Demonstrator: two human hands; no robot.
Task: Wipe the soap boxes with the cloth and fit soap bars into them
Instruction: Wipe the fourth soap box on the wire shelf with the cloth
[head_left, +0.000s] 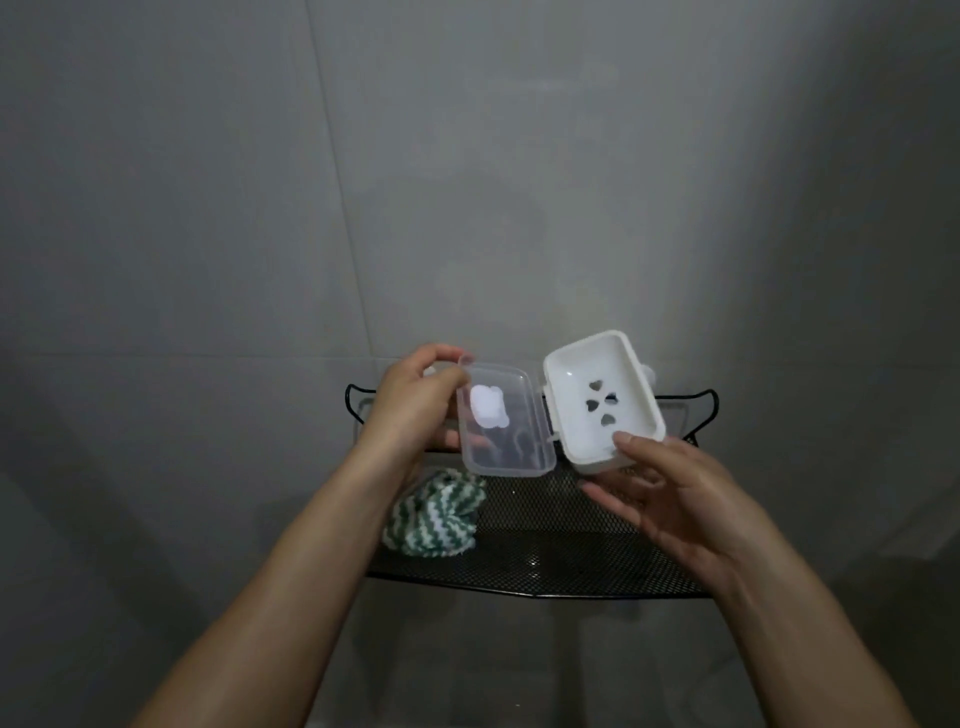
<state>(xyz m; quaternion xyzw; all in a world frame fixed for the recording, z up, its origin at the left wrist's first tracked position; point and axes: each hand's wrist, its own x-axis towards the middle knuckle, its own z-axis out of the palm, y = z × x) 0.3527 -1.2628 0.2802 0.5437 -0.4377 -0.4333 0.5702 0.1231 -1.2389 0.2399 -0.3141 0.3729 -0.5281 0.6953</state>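
Two bare forearms reach up from the bottom of the view toward a black mesh shelf (545, 551) fixed to a grey tiled wall (467, 182). Near the shelf's front left corner lies a crumpled green-and-white zigzag cloth (431, 519). Above the shelf, both hands hold one soap box (556, 410) spread open on its hinge. The right hand (670, 499) supports the white base (602, 400) from below, thumb tip pressing its near rim and the other fingers loosely extended beneath. The base is tilted toward the camera, showing heart-shaped drain holes and no soap inside. The left hand (410, 405) pinches the far left corner of the clear lid (501, 421), fingers curled around its edge. A white patch shows through the lid.
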